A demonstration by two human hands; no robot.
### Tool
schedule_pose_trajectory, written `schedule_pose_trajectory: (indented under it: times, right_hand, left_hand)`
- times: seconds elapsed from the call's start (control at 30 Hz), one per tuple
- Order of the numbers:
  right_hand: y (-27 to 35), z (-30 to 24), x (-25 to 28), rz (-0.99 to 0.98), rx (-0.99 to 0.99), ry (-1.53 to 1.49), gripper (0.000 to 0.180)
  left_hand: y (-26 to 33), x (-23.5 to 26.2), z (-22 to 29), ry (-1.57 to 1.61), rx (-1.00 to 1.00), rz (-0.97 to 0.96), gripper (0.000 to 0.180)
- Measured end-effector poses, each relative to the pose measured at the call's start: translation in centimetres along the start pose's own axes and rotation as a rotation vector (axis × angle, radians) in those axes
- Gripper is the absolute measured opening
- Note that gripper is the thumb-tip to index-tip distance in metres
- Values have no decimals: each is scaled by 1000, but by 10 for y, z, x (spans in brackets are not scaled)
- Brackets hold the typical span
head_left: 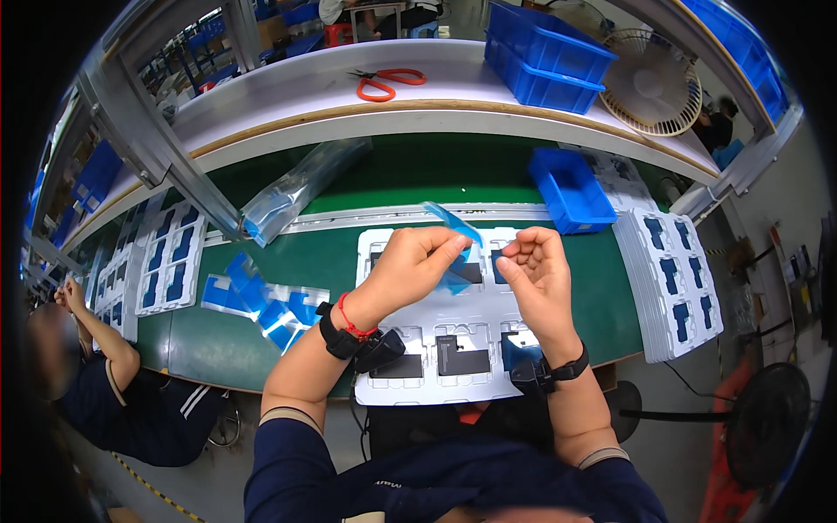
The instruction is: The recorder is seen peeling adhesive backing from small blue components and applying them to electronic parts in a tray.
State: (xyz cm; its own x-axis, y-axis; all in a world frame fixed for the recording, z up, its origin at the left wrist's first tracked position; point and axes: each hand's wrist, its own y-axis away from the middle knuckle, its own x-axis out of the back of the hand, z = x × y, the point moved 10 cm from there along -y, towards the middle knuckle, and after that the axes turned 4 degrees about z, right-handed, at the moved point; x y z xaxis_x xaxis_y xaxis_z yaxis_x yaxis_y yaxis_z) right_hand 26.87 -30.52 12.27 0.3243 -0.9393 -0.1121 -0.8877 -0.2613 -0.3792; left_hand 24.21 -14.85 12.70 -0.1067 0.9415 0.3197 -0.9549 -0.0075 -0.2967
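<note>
A strip of clear blue film (453,221) is pinched between the thumb and fingers of my left hand (410,268), and part of it hangs below the fingertips. My right hand (540,277) is just to the right, fingers loosely curled and thumb apart, with no held thing showing. Both hands are over a white moulded plastic tray (453,318). In its pockets lie flat dark parts, such as the black and grey part (462,359) in the near row. Blue film shows on a part (520,347) at the near right. My hands hide some of the far row.
Peeled blue film pieces (266,301) lie left of the tray. Stacked trays (671,279) stand at right, more trays (172,257) at left. Behind are a clear plastic bag (301,192) and a blue bin (571,192). Red-handled scissors (388,83) rest on the shelf. A co-worker (113,375) sits at left.
</note>
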Motion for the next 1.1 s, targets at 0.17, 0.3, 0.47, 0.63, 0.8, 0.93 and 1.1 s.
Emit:
schedule_pose_trajectory:
  times: [0.17, 0.3, 0.47, 0.63, 0.8, 0.93, 1.1]
  right_hand:
    - [3, 3, -12, -56, 80, 362, 45]
    - [11, -32, -26, -15, 431, 652, 42]
    - [15, -27, -24, 16, 426, 605, 29]
    - [19, -35, -29, -9, 505, 655, 22]
    - [21, -37, -32, -62, 551, 637, 20]
    - [24, -42, -30, -35, 568, 596, 18]
    - [26, -41, -27, -70, 576, 594, 16]
  left_hand:
    - [-2, 8, -8, 224, 26, 54, 26]
    - [3, 0, -4, 327, 171, -22, 28]
    - [6, -4, -5, 300, 238, -57, 29]
    - [8, -8, -13, 341, 287, -69, 28]
    - [7, -13, -19, 369, 321, -92, 28]
    - [7, -12, -21, 343, 309, -97, 28]
    - [9, -21, -19, 460, 383, -118, 31]
